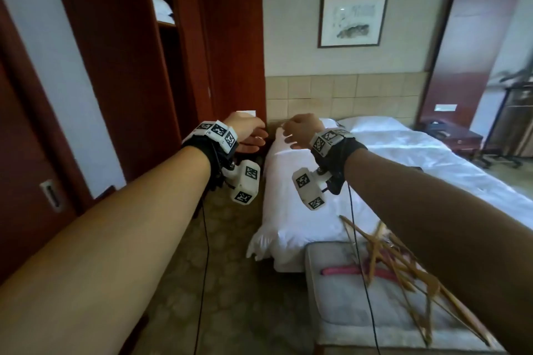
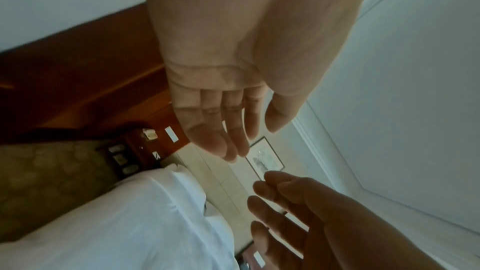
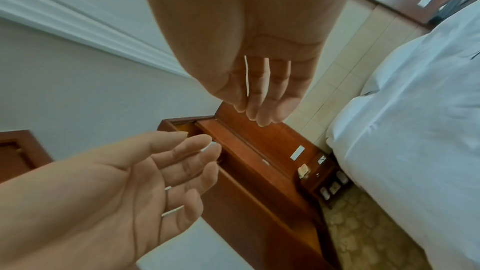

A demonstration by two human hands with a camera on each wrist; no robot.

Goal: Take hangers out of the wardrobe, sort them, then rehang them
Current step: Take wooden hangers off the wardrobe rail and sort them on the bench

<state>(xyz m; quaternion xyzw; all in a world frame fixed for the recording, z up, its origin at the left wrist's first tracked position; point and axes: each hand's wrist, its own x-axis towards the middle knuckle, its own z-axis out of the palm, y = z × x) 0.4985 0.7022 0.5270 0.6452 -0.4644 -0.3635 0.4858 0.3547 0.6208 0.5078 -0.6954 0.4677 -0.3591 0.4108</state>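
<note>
Both arms reach forward at chest height in the head view. My left hand [image 1: 249, 132] and right hand [image 1: 300, 130] hover side by side, palms facing each other, fingers relaxed and holding nothing. The wrist views show the same: left hand [image 2: 233, 126] with straight fingers, right hand [image 3: 262, 98] with loosely bent fingers. Several wooden hangers [image 1: 403, 274] lie in a loose pile on the foot of the bed at the lower right, together with a pink hanger [image 1: 343, 270]. The red-brown wardrobe [image 1: 161, 60] stands open at the left.
A bed with white bedding [image 1: 375, 170] fills the right side. A folded white item [image 1: 161, 8] sits on the wardrobe's upper shelf. A dark nightstand [image 1: 452, 135] stands at the far right, a framed picture [image 1: 353, 20] hangs on the wall. Patterned carpet [image 1: 230, 282] runs between wardrobe and bed.
</note>
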